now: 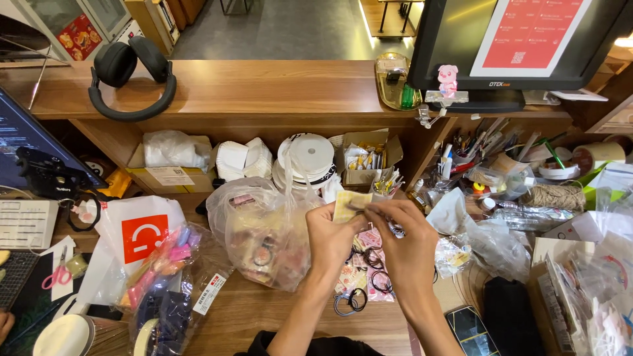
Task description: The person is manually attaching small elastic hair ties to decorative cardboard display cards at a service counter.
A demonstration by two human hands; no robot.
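Pinching pale card (345, 204), both hands' grip (361, 211).

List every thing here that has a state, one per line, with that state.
Left hand: pinching the small yellowish packet.
Right hand: fingers on the same packet.
Clear plastic bag: open at the top, filled.
Headphones: lying unused on the wooden shelf.
Monitor: switched on, red panel showing.
Phone: screen dark.
Pink scissors: closed.

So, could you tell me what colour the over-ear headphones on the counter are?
Black over-ear headphones, clearest in the head view.
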